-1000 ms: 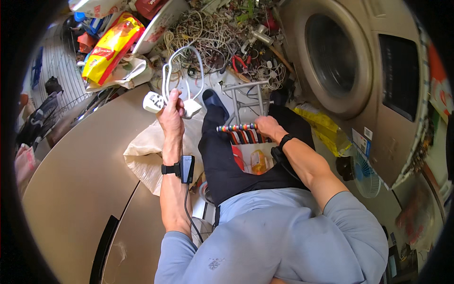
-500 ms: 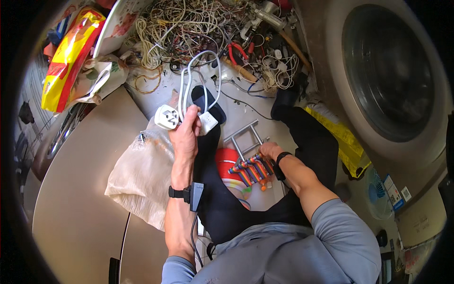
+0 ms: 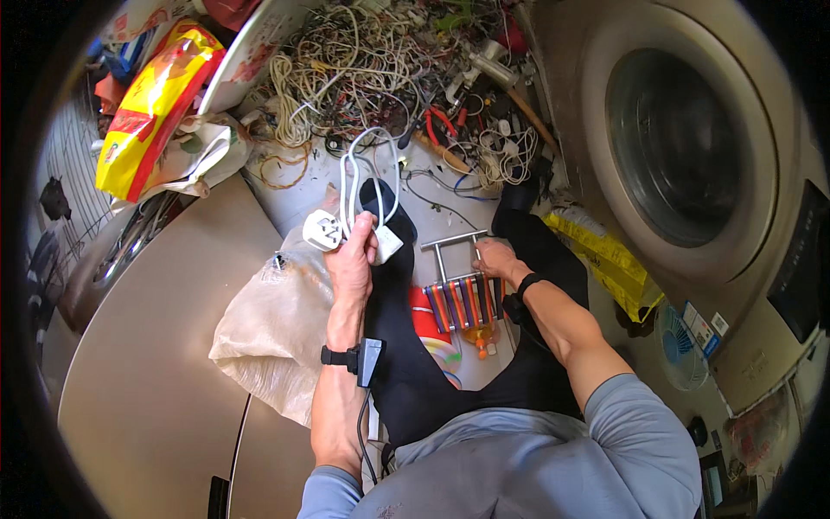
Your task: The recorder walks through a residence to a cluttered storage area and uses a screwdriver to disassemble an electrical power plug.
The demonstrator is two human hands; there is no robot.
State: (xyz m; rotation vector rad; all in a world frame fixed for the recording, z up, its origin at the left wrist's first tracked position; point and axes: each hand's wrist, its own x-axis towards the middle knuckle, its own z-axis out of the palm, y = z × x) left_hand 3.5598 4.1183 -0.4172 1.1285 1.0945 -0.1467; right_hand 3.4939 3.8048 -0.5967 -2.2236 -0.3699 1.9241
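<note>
My left hand [image 3: 352, 264] is closed around a white power cord [image 3: 393, 201], whose loops rise above my fingers. On its left side sticks out a rounded white plug-like end [image 3: 322, 230] with dark slots or pins. A white block [image 3: 388, 246] shows at the right of the same hand. Between my legs, my right hand [image 3: 497, 259] grips the metal frame of a small folding stool [image 3: 458, 298] with an orange, purple and grey striped seat. Behind the stool, a red container [image 3: 424, 313] and a bottle with an orange cap [image 3: 481, 342] are partly hidden.
Ahead lies a heap of tangled cables [image 3: 363, 73], with red-handled pliers [image 3: 443, 121] and a wooden-handled hammer [image 3: 532, 117]. A cream sack [image 3: 272, 333] rests at left on a beige panel [image 3: 156, 346]. A front-loading washing machine [image 3: 683, 138] stands at right, beside a yellow bag [image 3: 605, 264].
The stool has been turned so that its striped seat faces me more squarely. My left hand still holds the power cord. The whole view has shifted slightly.
</note>
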